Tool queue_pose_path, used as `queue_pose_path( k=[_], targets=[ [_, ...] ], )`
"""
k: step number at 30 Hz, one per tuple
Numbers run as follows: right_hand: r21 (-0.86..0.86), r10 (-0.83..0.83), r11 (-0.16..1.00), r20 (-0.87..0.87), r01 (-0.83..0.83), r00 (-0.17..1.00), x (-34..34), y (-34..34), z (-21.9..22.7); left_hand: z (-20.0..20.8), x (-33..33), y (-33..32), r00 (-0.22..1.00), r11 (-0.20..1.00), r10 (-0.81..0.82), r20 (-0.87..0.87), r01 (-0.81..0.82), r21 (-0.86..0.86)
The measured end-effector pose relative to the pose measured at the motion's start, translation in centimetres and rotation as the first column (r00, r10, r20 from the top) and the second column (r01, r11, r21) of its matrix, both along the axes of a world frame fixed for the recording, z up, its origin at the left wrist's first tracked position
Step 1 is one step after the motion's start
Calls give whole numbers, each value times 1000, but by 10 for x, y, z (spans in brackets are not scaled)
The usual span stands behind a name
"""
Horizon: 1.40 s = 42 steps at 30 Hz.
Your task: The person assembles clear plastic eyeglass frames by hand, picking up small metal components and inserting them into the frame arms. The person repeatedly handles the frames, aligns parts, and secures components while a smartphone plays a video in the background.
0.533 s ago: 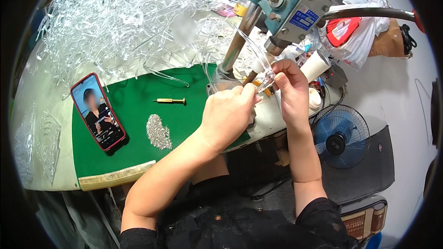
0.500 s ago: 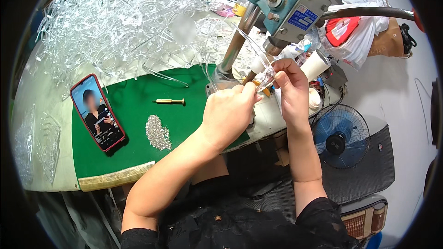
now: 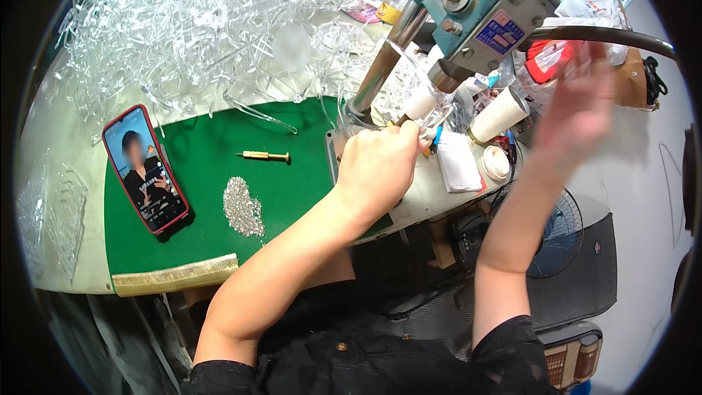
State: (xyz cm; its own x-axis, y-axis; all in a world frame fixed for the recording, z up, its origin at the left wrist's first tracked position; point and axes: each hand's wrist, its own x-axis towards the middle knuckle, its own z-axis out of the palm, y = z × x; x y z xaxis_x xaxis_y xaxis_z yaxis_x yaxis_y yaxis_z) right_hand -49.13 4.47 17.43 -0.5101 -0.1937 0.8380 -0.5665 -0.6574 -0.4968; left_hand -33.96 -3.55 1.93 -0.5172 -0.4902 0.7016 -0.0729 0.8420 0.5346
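My left hand [image 3: 382, 168] is closed around a clear plastic strip [image 3: 437, 118] at the foot of a teal hand press [image 3: 457, 25]. Loops of the strip stick out past my knuckles, and its gripped part is hidden. My right hand [image 3: 579, 106] is up at the right, smeared by motion, close to the press's long metal lever [image 3: 614, 36]. Whether its fingers touch the lever or hold anything cannot be made out. Left of the press, a small brass-coloured screwdriver [image 3: 265, 156] lies on a green mat [image 3: 194, 153].
A big tangle of clear plastic strips [image 3: 197, 36] covers the back left. On the mat are a phone [image 3: 146, 172] with a red case and a pile of small shiny bits [image 3: 243, 208]. A white roll [image 3: 499, 115] stands right of the press; a fan [image 3: 559, 230] is below.
My right hand has let go of the clear plastic and swung up and right toward the lever. My left hand stays near the press base, still gripping the strip. The view has shifted slightly.
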Motion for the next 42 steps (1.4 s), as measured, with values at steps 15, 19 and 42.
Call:
queue_pose_path(
  k=[15,19,42],
  targets=[
    [13,41,999,-204,-40,978,12,18,29,4,-2,-2,999,999,-41,28,40,33],
    [-56,-72,996,25,73,997,36,2,-57,-14,96,-6,989,975,-137,-48,143,167],
    [518,145,851,-69,-89,987,86,12,-221,-67,534,-60,830,141,557,28,-127,982]
  ],
)
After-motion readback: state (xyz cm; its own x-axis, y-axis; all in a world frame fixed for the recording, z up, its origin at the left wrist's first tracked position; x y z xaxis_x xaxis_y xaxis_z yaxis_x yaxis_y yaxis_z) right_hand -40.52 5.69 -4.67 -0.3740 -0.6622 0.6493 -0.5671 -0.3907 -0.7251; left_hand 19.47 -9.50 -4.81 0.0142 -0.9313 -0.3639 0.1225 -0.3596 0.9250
